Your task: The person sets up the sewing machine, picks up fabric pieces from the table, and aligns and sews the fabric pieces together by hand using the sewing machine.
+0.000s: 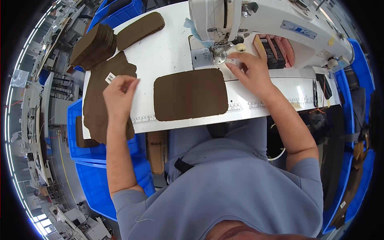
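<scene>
My left hand [119, 95] is over the left end of the table, its thumb and index finger pressed together. Whatever may be in that pinch is too small to make out. Close to its knuckles, a small white printed label [110, 77] shows against a large brown fabric piece [98, 96]. My right hand [253, 76] is beside the sewing machine's needle area [220, 52], thumb and index finger apart. Between those fingertips a small whitish tag [233, 59] appears to lie on the machine bed. A brown rounded rectangular fabric panel [191, 95] lies flat between my hands, touched by neither.
A stack of brown panels [90, 48] and a long brown piece [141, 30] lie at the far left. Right of the needle sits a pink holder [287, 52] with dark cards. Blue bins [94, 184] flank the white table [172, 52]; a ruler strip [256, 105] follows its front edge.
</scene>
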{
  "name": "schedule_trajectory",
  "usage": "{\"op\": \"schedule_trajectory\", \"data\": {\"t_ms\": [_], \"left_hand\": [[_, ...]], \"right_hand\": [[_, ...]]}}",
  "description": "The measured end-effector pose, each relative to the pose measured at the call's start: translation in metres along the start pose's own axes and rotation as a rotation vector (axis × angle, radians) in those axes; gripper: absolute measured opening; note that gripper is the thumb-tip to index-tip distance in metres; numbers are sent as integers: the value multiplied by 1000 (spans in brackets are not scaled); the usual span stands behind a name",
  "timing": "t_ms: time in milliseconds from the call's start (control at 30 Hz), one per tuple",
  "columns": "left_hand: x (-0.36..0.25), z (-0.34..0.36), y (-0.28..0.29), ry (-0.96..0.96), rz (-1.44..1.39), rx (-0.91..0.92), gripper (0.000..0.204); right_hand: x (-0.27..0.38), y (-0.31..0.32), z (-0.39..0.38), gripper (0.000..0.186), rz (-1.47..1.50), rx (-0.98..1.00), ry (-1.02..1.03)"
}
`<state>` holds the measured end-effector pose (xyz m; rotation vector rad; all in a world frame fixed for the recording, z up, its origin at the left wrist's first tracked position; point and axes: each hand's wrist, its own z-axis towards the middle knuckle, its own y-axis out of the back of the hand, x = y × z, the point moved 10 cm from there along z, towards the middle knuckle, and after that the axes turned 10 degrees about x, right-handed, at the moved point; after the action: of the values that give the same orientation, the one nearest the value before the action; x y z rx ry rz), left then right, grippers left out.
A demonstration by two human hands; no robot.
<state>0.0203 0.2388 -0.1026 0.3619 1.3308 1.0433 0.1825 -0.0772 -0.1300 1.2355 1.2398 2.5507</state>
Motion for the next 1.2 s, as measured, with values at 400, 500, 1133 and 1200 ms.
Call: {"op": "schedule_trajectory", "data": {"t_ms": [400,500,1133,1200], "left_hand": [[-172,16,-130,-812,229,118,28],[-174,20,-156,-980,179,240,30],[-160,30,-157,-1074,189,140,10],[-159,33,-159,-1009,177,173,10]], "right_hand": [[-31,-37,38,27,-70,129,-182],[-25,-37,25,24,-23,199,-83],[-33,-32,29,3,447,310,-114],[-37,-32,28,3,416,296,-144]]}}
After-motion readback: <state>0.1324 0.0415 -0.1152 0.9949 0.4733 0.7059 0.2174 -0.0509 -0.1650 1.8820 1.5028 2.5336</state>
